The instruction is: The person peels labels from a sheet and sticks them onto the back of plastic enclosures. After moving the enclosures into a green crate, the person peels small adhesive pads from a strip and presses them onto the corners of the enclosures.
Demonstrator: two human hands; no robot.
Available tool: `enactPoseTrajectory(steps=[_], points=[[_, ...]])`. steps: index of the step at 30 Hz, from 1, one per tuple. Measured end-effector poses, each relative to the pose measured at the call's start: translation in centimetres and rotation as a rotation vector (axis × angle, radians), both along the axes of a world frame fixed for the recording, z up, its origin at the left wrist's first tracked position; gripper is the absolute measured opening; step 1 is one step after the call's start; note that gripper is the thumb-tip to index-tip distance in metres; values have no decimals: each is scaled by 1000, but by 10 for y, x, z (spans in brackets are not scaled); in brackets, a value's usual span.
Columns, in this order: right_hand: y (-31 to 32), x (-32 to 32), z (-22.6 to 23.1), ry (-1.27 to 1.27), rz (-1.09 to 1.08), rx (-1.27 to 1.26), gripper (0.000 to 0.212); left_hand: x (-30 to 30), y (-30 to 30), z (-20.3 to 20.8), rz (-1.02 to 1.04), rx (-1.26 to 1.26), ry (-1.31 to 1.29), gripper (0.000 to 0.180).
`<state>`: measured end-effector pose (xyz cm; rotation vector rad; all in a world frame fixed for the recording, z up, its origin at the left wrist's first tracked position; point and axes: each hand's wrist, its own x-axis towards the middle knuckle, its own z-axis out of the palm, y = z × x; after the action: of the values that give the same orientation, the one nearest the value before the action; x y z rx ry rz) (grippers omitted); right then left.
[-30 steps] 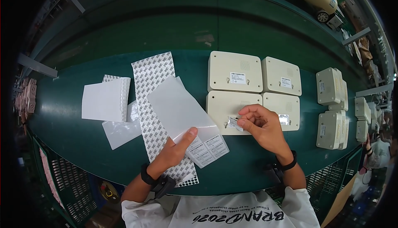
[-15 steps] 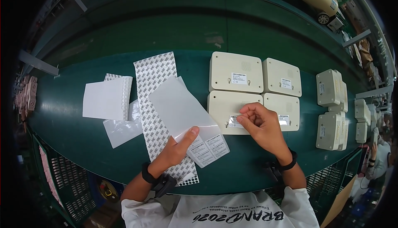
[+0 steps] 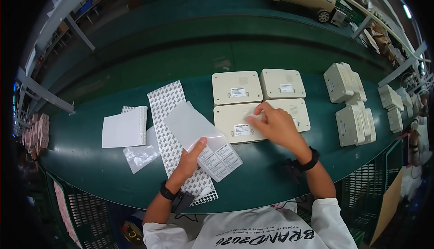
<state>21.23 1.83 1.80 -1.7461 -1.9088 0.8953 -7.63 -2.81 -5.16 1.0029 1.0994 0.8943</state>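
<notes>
My left hand (image 3: 192,157) pinches a sheet of white printed labels (image 3: 221,162) between thumb and fingers; its blank grey-white backing (image 3: 185,122) bends up and away toward the far side. Four cream plastic cases, grouped in two rows, lie to the right of the sheet. Over the near pair hovers my right hand (image 3: 278,126), fingers curled, with thumb and forefinger slightly apart and nothing visible between them. The near left case (image 3: 228,113) bears a white label (image 3: 242,130). My right hand partly covers the near right case (image 3: 298,106) and its label.
Beneath the label sheet lies a long patterned strip (image 3: 165,99). Farther left are a white pad of sheets (image 3: 122,129) and a clear plastic bag (image 3: 142,156). More cream cases (image 3: 348,124) stand in stacks at the right. Green crates (image 3: 81,203) flank the bench.
The view has tilted up, shifting the scene. My right hand has come off the near left case's label, and its thumb and forefinger have parted. My left hand keeps hold of the label sheet.
</notes>
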Motion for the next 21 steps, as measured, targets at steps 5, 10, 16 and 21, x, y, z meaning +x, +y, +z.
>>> enactPoseTrajectory(steps=[5,10,16,21], points=[[-10,-9,-7,-106,81,199,28,-11,7,7,79,59,7,41],[-8,-8,-20,-37,107,237,26,-55,52,38,-17,269,328,54],[-32,-8,-15,70,132,255,23,-24,35,38,210,982,1340,63],[-59,-18,-36,13,242,761,18,39,10,37,-193,1257,987,56]])
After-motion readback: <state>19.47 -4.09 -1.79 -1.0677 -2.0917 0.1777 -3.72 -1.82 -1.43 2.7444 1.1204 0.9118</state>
